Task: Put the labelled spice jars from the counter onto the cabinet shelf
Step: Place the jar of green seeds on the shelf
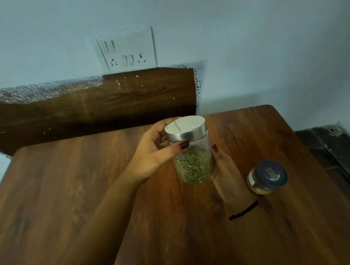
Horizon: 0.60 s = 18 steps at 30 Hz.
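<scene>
Held in both hands over the wooden table point(93, 194): one clear jar point(193, 165) with a silver metal lid point(187, 128), lower half filled with a grey-green dried spice.

Gripped by the left hand point(151, 151) high up, just under the lid. Thumb point(178, 148) laid across the front of the glass at the lid's lower edge, remaining fingers curled round the far side and mostly hidden behind the jar. Clenched firmly on the jar, not loose.

Cupped from the right and from below by the right hand point(225, 174). Thumb pointing up along the glass wall, palm against the jar's side and base, other fingers out of sight behind it. Curled round the jar as well (how tightly, impossible to tell from this angle).

Standing upright on the table near the right wrist, apart from both hands: one smaller jar point(265, 178) with a dark blue-grey lid point(270, 173) and yellowish-tan contents. A pale band on its side, too blurred to read.

Counted: two jars, one lifted and one on the table; two hands, both on the same jar; one thin black band point(244, 210) round the right wrist.

Behind the table: a dark wooden panel point(109, 103) against a pale wall, and above it one white switch plate point(127, 50) with two sockets.
</scene>
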Tool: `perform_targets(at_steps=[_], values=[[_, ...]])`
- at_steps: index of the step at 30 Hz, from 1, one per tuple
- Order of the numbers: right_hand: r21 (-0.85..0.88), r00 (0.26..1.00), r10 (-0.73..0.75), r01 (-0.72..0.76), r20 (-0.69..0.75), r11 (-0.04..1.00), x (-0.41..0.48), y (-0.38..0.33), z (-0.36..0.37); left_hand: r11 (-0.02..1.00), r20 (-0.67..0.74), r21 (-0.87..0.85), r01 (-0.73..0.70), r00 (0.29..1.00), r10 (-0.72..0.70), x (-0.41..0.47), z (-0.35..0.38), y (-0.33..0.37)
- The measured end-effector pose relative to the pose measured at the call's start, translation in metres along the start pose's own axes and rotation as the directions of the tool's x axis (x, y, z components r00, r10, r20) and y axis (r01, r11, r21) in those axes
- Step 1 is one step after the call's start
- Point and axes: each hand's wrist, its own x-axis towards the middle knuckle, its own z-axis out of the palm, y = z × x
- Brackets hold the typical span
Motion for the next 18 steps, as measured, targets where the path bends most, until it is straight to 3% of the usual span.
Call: perform_targets(at_steps=[10,14,18], values=[[0.008,1.0,0.003,-0.003,-0.025,1.0,0.009,-0.056,0.045,0.997,-0.144,0.024,-0.073,0.987,0.075,0.002,-0.003,0.054],[0.183,1.0,0.009,-0.014,0.027,0.983,0.013,-0.08,0.054,0.999,-0.223,-0.052,-0.011,0.975,-0.001,0.002,-0.003,0.07],[0.22,0.998,-0.06,0.057,0.007,0.974,0.011,-0.099,0.07,0.988,-0.256,-0.142,0.066,0.961,-0.101,-0.005,0.009,0.073]])
